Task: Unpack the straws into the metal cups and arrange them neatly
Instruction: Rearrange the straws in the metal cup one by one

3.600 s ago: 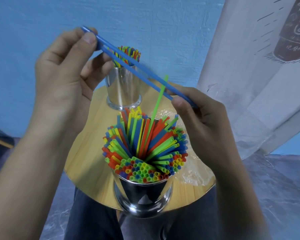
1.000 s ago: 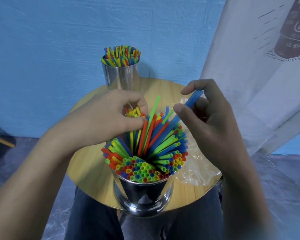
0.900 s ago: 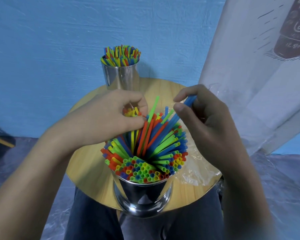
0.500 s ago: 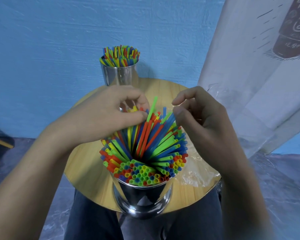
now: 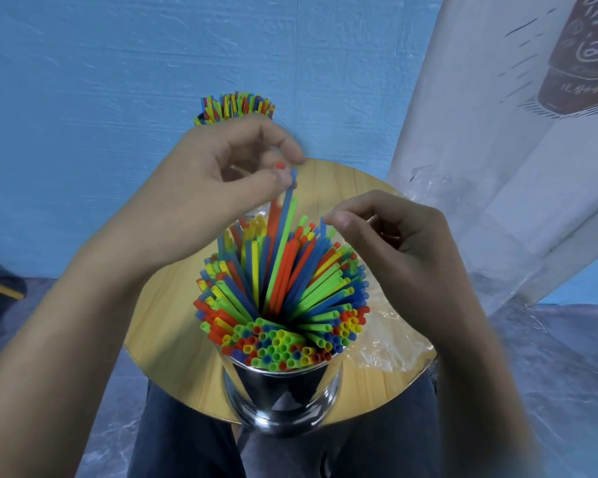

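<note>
Blue straw (image 5: 284, 219) pinched at its top in the left hand (image 5: 221, 177) grip, standing in the packed near metal cup (image 5: 280, 391) on the counter (image 5: 173, 326); right hand (image 5: 404, 250) curled beside the tips, grip cannot be told.

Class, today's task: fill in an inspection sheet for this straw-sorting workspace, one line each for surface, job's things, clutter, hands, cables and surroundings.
Surface: round wooden table, partly covered.
Job's things: shiny metal cup at the near edge, packed with coloured plastic straws that fan outward; a few stand taller. A second bunch of coloured straws shows behind the left hand, its cup hidden.
Clutter: crumpled clear plastic wrapper on the table's right side.
Hands: left hand pinches a tall blue straw at its tip; right hand curls at the straw tips, grip unclear.
Cables: nothing seen.
Surroundings: blue wall, white printed curtain at right, grey floor.
</note>
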The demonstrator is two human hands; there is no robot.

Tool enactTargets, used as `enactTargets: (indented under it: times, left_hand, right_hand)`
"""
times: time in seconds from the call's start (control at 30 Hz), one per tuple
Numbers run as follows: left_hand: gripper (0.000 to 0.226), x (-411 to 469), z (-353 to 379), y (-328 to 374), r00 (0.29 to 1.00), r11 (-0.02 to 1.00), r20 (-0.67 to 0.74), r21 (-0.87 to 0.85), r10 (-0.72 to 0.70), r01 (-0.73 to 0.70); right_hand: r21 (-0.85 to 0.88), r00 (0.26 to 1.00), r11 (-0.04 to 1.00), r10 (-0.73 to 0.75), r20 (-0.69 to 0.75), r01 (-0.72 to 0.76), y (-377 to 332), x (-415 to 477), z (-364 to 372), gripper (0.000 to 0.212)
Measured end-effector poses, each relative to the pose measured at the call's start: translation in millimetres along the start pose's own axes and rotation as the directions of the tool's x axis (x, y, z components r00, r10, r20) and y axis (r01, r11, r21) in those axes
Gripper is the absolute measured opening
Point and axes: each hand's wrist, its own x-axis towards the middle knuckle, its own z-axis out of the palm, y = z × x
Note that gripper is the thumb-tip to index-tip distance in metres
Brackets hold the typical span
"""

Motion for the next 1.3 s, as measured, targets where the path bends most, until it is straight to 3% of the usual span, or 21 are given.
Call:
enactTargets:
  times: [0.17, 0.5, 0.77, 1.0, 1.13, 1.3]
  left_hand:
    - [0.004, 1.8, -0.5, -1.3, 1.0, 0.999, -0.028, 0.036, 0.007, -0.006]
    - [0.017, -5.1, -1.9, -16.8, 0.983, 0.99, 0.125, 0.054, -0.137, 0.131]
    - [0.006, -4.0, 4.3, -15.6, 0.981, 0.992, 0.158, 0.068, -0.117, 0.107]
    - [0.008, 5.9, -5.9, -4.2, 0.987, 0.956, -0.151, -0.293, -0.06, 0.013]
    - [0.015, 6.4, -10.5, -0.9, 0.923, 0.899, -0.375, -0.429, -0.09, -0.087]
    - [0.029, 3.9, -9.3, -3.5, 0.821, 0.871, -0.556, -0.459, -0.131, -0.172]
  right_hand:
    - [-0.039, 0.999, 0.999, -0.023, -0.027, 0.022, 1.0, 1.1, 3.1, 0.014]
    - [-0.132, 0.999, 0.991, -0.004, -0.036, -0.001, -0.1, 2.3, 13.1, 0.012]
    - [-0.136, 0.999, 0.99, 0.021, -0.03, -0.025, -0.6, 3.0, 14.2, 0.013]
    - [-0.132, 1.0, 0.991, 0.01, -0.014, -0.011, -2.2, 2.5, 13.9, 0.019]
    - [-0.172, 1.0, 0.985, -0.014, -0.016, 0.011, -4.0, 3.2, 14.0, 0.023]
    - [-0.12, 1.0, 0.993, 0.003, -0.017, -0.005, -1.6, 3.0, 14.9, 0.014]
